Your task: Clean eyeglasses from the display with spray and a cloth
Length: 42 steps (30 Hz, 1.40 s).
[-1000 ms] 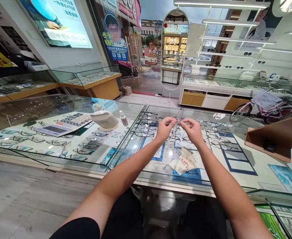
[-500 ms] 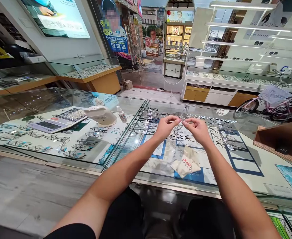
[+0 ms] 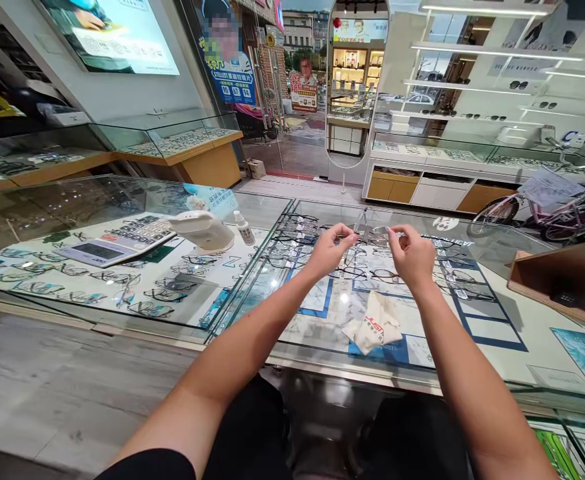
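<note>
Above the glass counter (image 3: 322,341), a pair of thin, pale eyeglasses (image 3: 379,235) is held up between my two hands. My left hand (image 3: 333,249) pinches its left side with thumb and fingertips. At the other side, my right hand (image 3: 413,255) closes on the frame near the lens. The fine parts of the frame blend with the display below. A cream cleaning cloth (image 3: 372,323) printed with red letters lies crumpled on the counter, nearer to me than my hands.
Left on the counter are a calculator (image 3: 117,241), a white device (image 3: 202,231) and a small spray bottle (image 3: 244,229). Several eyeglass frames (image 3: 162,295) lie under the glass. A brown wooden box (image 3: 537,280) stands at the right. Beyond are a tall mirror (image 3: 356,87) and a bicycle (image 3: 547,207).
My hands have moved apart; the right one went right and turned. Before, both sets of fingertips nearly met at the middle of the eyeglasses; now they hold its two sides.
</note>
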Each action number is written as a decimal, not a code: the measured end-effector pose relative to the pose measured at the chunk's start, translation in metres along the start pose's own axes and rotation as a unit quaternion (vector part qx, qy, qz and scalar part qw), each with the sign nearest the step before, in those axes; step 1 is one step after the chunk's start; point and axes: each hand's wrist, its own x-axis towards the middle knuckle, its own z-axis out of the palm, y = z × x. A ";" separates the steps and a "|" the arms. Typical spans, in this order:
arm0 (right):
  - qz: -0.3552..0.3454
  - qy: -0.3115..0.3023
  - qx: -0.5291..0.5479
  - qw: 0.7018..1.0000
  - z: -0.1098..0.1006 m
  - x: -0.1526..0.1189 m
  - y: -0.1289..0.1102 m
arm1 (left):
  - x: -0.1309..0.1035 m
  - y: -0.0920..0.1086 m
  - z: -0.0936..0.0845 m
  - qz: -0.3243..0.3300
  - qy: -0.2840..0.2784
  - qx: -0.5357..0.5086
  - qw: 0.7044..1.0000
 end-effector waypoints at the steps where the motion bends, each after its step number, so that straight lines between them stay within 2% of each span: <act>1: 0.001 0.016 -0.029 0.999 -0.001 0.001 0.002 | 0.001 0.002 -0.003 0.006 -0.008 0.017 1.000; 7: 0.001 0.082 -0.104 0.991 -0.008 0.005 0.009 | 0.004 0.005 -0.011 0.017 -0.030 0.054 0.998; 13: -0.018 0.119 -0.054 0.991 -0.007 -0.002 -0.006 | 0.003 -0.002 0.000 -0.016 0.007 -0.050 0.999; 15: -0.032 0.102 -0.012 0.994 -0.004 -0.008 -0.016 | 0.002 -0.004 0.004 -0.025 0.026 -0.071 0.997; 17: -0.030 0.052 0.049 0.997 0.001 -0.014 -0.025 | 0.000 -0.005 0.007 -0.025 0.028 -0.080 0.996; 20: 0.016 -0.023 0.141 0.990 0.009 -0.019 -0.032 | -0.004 -0.005 0.012 -0.009 0.005 -0.079 0.997; 22: 0.056 -0.048 0.187 0.980 0.012 -0.018 -0.031 | -0.006 -0.004 0.014 0.003 -0.008 -0.070 0.997; 28: 0.129 -0.069 0.257 0.955 0.012 -0.011 -0.024 | -0.007 -0.004 0.017 0.004 0.001 -0.071 0.997; 33: 0.198 -0.076 0.301 0.930 0.011 -0.006 -0.022 | -0.004 -0.008 0.016 -0.022 0.032 -0.138 0.990; 37: 0.262 -0.083 0.331 0.903 0.012 0.001 -0.012 | 0.001 -0.008 0.011 -0.063 0.057 -0.229 0.970; 42: 0.313 -0.091 0.389 0.861 0.012 0.006 -0.002 | 0.008 -0.007 0.000 -0.125 0.086 -0.336 0.930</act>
